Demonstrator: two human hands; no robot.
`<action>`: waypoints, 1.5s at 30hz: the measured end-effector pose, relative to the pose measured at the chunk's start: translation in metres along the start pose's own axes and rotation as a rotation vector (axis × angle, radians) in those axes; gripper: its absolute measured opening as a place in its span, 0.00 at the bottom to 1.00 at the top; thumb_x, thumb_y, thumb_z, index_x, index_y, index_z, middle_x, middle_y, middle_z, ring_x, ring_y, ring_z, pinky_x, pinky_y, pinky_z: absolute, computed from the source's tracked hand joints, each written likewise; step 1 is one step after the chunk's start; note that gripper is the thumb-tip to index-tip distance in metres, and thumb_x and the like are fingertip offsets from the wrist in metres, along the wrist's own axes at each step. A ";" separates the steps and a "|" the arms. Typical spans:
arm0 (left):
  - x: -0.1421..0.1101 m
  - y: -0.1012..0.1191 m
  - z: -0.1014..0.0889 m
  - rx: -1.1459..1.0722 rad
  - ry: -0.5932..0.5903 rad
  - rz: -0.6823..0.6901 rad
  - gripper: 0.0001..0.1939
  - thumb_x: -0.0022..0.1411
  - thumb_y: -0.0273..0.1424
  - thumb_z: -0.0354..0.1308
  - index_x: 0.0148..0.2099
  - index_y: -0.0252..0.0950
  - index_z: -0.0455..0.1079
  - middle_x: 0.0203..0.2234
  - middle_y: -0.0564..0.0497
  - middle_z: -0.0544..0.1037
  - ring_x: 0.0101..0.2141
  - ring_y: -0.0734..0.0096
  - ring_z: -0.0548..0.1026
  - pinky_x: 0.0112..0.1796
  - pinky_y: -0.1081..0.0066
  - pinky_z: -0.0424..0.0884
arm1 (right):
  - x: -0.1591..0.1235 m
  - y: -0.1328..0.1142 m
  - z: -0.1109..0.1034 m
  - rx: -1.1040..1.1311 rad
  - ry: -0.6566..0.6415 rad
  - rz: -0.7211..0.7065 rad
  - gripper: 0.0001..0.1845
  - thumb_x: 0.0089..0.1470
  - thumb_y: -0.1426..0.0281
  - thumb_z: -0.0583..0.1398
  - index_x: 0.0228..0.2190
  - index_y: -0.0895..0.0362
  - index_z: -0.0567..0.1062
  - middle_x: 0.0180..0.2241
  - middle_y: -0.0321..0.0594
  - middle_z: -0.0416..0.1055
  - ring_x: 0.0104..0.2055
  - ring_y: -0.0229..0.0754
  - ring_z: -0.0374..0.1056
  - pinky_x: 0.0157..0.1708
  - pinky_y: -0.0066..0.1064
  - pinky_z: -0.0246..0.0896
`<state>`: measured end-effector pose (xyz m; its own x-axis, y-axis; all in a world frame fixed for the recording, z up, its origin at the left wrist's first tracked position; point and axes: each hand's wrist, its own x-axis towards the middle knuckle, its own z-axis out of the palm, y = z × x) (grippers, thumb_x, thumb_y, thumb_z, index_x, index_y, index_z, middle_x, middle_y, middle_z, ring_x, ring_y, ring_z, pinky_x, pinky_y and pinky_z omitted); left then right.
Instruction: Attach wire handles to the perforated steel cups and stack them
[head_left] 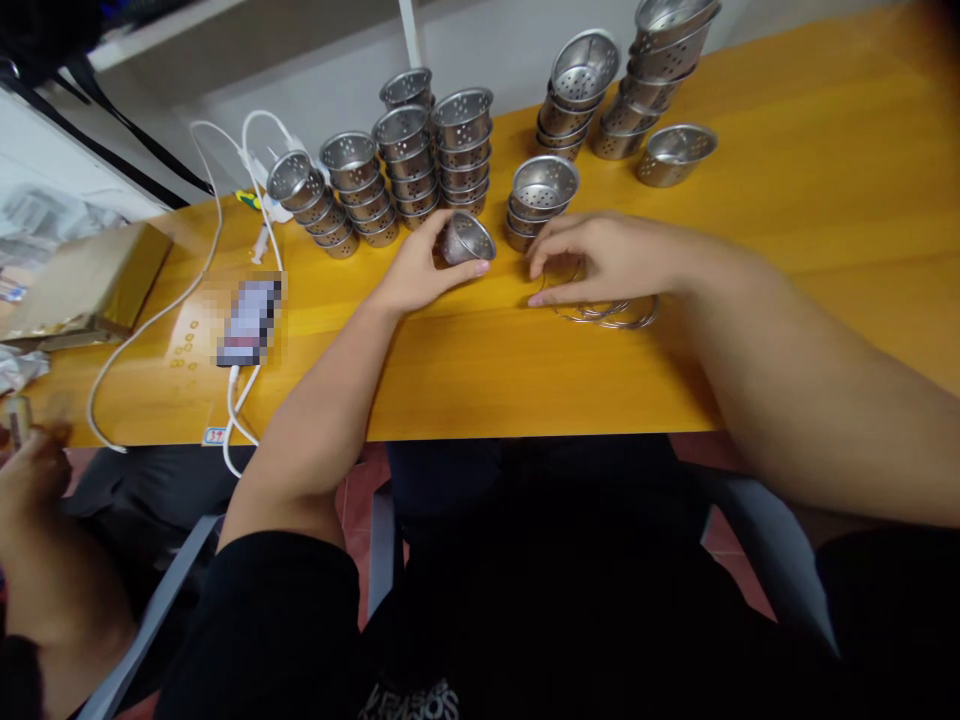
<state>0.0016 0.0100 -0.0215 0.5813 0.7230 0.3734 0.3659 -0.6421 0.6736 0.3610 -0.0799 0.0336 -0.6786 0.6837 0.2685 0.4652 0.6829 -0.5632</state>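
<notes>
My left hand (420, 262) is closed around a small perforated metal cup (471, 238), tilted with its mouth to the right. My right hand (600, 258) is just to the right of it, thumb and fingers apart, curved over the table. Beneath and beside that palm lie thin metal wire rings (626, 316), partly hidden by the hand. Just behind my right fingers stands a short stack of perforated cups (545, 188).
More stacks of perforated cups (401, 150) line the table's back, with taller ones (585, 75) at the right and a single cup (677, 155). A phone (249, 320), white cables (214, 235) and a cardboard box (82, 280) lie left. Another person's hand (34, 465) is at the left edge.
</notes>
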 end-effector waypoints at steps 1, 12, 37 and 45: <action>0.000 0.000 0.001 -0.009 0.003 -0.003 0.65 0.60 0.84 0.77 0.79 0.40 0.78 0.69 0.35 0.89 0.70 0.38 0.90 0.77 0.39 0.86 | -0.001 -0.001 -0.003 -0.031 -0.030 0.033 0.35 0.68 0.27 0.75 0.46 0.45 0.90 0.51 0.50 0.86 0.49 0.63 0.81 0.55 0.63 0.79; 0.009 -0.006 0.001 -0.070 0.156 -0.004 0.54 0.70 0.86 0.67 0.67 0.42 0.86 0.61 0.40 0.89 0.64 0.42 0.90 0.76 0.35 0.85 | -0.006 0.020 -0.017 -0.126 0.410 0.435 0.31 0.71 0.41 0.81 0.44 0.51 0.79 0.43 0.49 0.85 0.39 0.50 0.73 0.46 0.48 0.72; 0.018 -0.031 0.026 -0.154 0.163 0.176 0.51 0.74 0.80 0.70 0.83 0.55 0.72 0.74 0.43 0.82 0.76 0.41 0.86 0.76 0.38 0.86 | 0.024 0.011 0.046 0.247 0.399 0.144 0.67 0.64 0.24 0.80 0.91 0.31 0.67 0.82 0.39 0.79 0.84 0.76 0.74 0.86 0.72 0.75; 0.012 -0.018 0.028 -0.157 0.148 0.094 0.52 0.73 0.78 0.73 0.82 0.52 0.76 0.76 0.39 0.82 0.75 0.41 0.86 0.71 0.42 0.92 | 0.022 0.004 0.041 0.167 0.391 0.091 0.59 0.71 0.25 0.74 0.90 0.32 0.73 0.89 0.37 0.71 0.90 0.80 0.67 0.88 0.73 0.71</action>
<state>0.0224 0.0230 -0.0476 0.4902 0.6989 0.5209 0.1907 -0.6691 0.7183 0.3242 -0.0726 0.0052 -0.3576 0.8073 0.4694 0.3928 0.5861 -0.7087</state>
